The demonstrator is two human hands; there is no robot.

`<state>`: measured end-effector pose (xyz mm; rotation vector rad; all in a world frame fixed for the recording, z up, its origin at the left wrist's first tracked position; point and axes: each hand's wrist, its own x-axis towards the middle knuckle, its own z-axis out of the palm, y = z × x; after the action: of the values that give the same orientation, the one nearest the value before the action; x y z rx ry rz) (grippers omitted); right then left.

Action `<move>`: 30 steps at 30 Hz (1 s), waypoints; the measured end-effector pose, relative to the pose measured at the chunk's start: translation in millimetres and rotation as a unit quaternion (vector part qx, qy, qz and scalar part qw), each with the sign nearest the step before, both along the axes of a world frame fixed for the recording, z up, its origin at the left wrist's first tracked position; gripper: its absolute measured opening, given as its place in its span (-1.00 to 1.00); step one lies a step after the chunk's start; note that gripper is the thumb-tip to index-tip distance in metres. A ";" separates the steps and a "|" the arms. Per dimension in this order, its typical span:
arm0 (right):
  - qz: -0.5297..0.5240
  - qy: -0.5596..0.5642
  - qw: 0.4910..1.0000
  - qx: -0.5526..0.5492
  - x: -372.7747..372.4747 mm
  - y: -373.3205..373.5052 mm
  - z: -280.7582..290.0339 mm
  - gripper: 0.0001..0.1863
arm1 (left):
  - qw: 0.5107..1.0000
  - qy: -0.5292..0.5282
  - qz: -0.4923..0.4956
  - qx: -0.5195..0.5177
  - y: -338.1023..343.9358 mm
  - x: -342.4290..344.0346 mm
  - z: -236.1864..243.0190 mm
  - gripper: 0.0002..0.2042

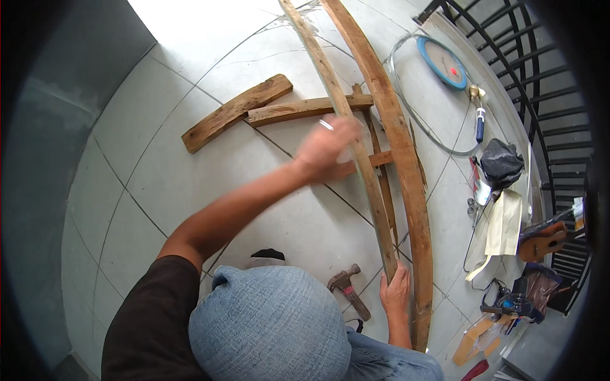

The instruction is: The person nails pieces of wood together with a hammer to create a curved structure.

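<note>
A long, narrow wooden strip (376,190) runs from the top of the view down toward me, tilted slightly. Its near end is gripped by my right hand (396,289), fingers closed round it. Partway up, my left hand (327,147), with a ring on one finger, lies over the strip; motion smears its fingers, so its grip cannot be made out. To the right of the strip stretches a wider wooden plank (406,165). Below both, shorter wood pieces cross, among them a crosspiece (381,159). A hammer (349,292) rests on the floor left of my right hand.
Two short beams, one left (236,113) and one beside it (298,110), lie beyond my left arm. At right are a wire coil (406,95), a blue-rimmed disc (441,62), a blue-handled tool (480,124), a black bag (502,163) and a black railing (546,95).
</note>
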<state>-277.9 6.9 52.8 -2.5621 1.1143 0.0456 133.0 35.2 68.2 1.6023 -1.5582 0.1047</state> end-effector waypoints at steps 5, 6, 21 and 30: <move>0.073 -0.053 0.984 -0.157 -1.4 19.5 14.7 -0.36 | 0.989 -0.068 -0.134 -0.001 6.8 -75.1 -13.1 -0.69; 0.103 -0.062 0.979 -0.162 -4.8 24.9 19.0 -0.36 | 0.987 -0.042 -0.153 0.014 15.8 -72.7 -11.3 -0.72; 0.183 0.031 0.978 -0.097 -31.7 90.2 -15.1 -0.46 | 0.908 -0.231 -0.291 0.194 -15.4 -41.4 -24.7 -0.18; 0.148 -0.033 0.988 -0.031 -31.2 95.8 -37.1 -0.34 | 0.883 -0.357 -0.249 0.175 -19.7 -56.4 -48.9 -0.40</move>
<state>-309.1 102.8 15.7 -2.7422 0.7148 -0.0027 76.6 15.5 19.3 1.4356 -2.6557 0.1475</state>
